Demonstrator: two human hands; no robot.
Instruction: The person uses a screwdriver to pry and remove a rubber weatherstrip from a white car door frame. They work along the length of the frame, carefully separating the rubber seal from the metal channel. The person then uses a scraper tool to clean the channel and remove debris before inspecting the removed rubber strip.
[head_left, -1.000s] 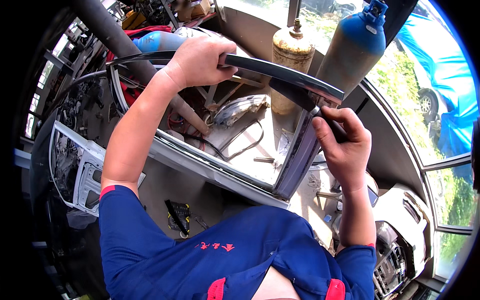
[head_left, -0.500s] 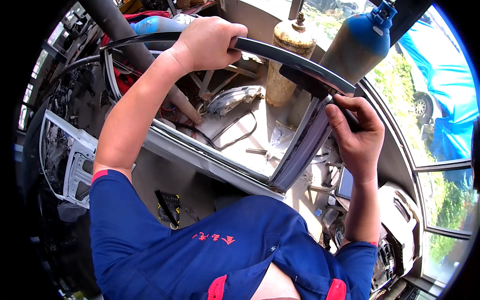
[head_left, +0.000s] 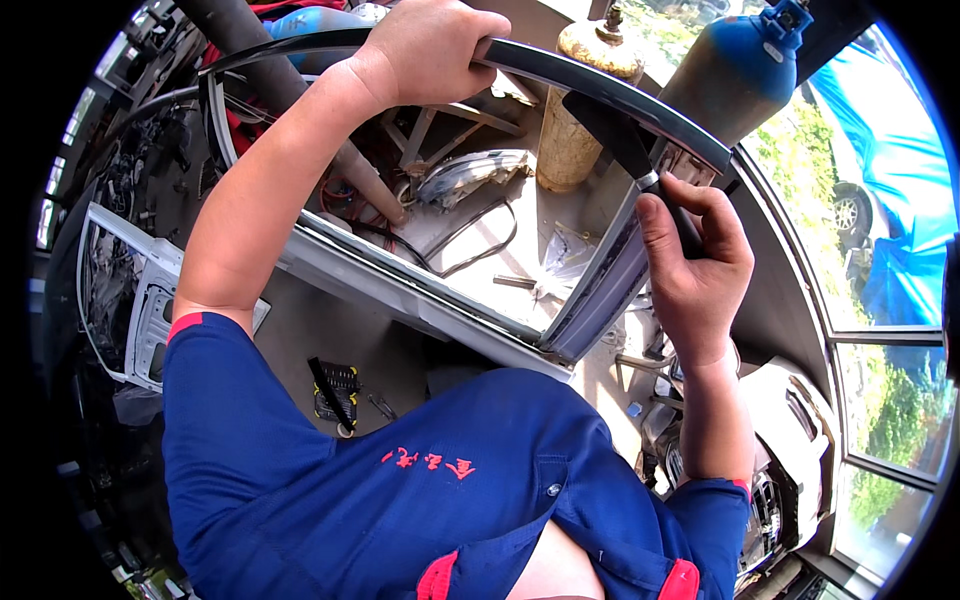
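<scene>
My left hand [head_left: 435, 55] is closed around the curved black upper rail of a car door's window frame [head_left: 610, 85]. In my right hand [head_left: 700, 265] is a scraper by its dark handle, thumb and fingers wrapped round it near a silvery collar. The scraper's broad black blade [head_left: 608, 132] points up and left, below the rail near its right end. Whether the blade touches the rail, I cannot tell. The grey-violet side pillar [head_left: 605, 290] of the frame runs down from beside my right hand to the pale door body [head_left: 420, 305].
Beyond the frame stand a rusty pale cylinder [head_left: 568, 150] and a blue gas cylinder [head_left: 735, 80]. A thick post [head_left: 245, 50] slants behind the rail's left part. A white door panel [head_left: 165, 310] is at left, a light-coloured car front part [head_left: 800, 420] at right.
The scraper has shifted slightly left and turned, and its blade shows more fully below the rail. The rail and my left hand appear higher in view.
</scene>
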